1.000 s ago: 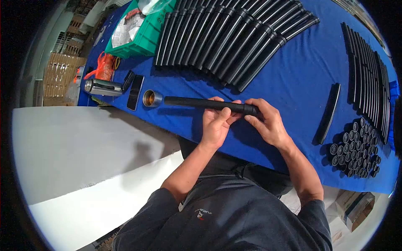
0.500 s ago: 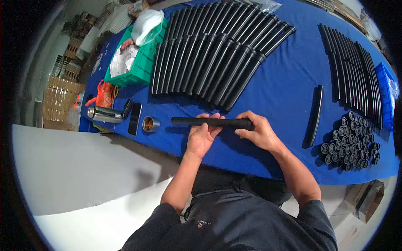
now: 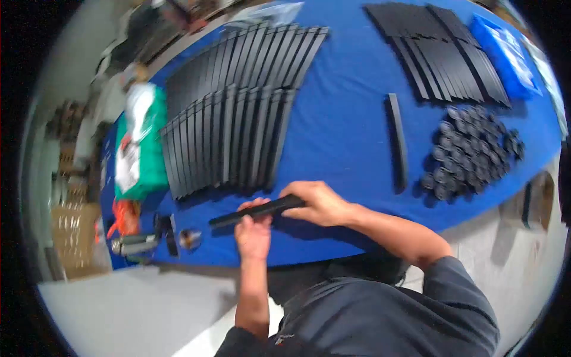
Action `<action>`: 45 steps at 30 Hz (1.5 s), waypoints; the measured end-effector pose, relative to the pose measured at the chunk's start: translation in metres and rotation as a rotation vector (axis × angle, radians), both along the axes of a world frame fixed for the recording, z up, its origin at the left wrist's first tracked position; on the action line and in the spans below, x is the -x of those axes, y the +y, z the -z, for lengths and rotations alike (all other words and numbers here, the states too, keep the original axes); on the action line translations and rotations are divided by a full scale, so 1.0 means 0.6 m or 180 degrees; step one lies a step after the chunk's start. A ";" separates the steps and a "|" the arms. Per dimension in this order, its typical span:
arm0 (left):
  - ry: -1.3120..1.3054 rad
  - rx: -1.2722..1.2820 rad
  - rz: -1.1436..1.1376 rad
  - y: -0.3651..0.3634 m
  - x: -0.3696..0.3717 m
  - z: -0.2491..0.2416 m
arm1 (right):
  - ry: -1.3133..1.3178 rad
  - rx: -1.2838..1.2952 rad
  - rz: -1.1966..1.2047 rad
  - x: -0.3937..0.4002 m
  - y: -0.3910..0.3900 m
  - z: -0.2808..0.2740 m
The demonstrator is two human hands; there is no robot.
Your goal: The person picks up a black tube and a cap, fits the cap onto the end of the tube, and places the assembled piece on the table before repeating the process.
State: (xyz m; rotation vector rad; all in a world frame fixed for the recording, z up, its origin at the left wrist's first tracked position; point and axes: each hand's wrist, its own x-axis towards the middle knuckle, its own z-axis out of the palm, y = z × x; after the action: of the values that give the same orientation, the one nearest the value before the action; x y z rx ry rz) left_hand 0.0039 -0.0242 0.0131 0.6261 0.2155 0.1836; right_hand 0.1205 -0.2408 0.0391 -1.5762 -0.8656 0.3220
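Note:
A black tube (image 3: 238, 219) is held slantwise above the blue cloth, its right end the higher one in view. My left hand (image 3: 254, 234) is under its middle, with the fingers behind and the thumb in front. My right hand (image 3: 318, 204) is wrapped round the right end and hides that end. Just beyond the hands lie long rows of black tubes (image 3: 226, 137). To the right a single black tube (image 3: 397, 143) lies apart on the cloth. The picture is blurred by motion.
At right are a heap of round black caps (image 3: 470, 152), more black tubes (image 3: 443, 59) and a blue tray (image 3: 505, 56). At left stand a green crate (image 3: 153, 149), a metal flask (image 3: 134, 244), a phone (image 3: 171, 244) and a metal cup (image 3: 190, 239) on the blue cloth (image 3: 339, 119).
The view has turned, so the table's things appear shifted and rotated. The held tube, level before, now slants up to the right. Both hands still hold it.

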 end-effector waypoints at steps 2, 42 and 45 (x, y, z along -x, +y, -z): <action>0.0011 0.0066 0.0018 0.007 0.004 0.004 | 0.0109 -0.0039 -0.0029 0.003 -0.002 0.006; -0.0212 0.0232 0.0245 0.013 0.004 0.006 | 0.0461 0.0152 -0.0076 0.002 -0.004 -0.004; -0.0320 0.0241 0.0262 0.016 0.005 0.014 | 0.0463 0.0197 -0.0057 0.002 -0.006 -0.007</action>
State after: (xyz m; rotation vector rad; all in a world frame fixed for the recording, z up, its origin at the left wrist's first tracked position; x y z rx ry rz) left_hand 0.0008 -0.0148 0.0049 0.5480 0.0991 0.1267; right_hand 0.1191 -0.2445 0.0436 -1.5819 -0.7635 0.4744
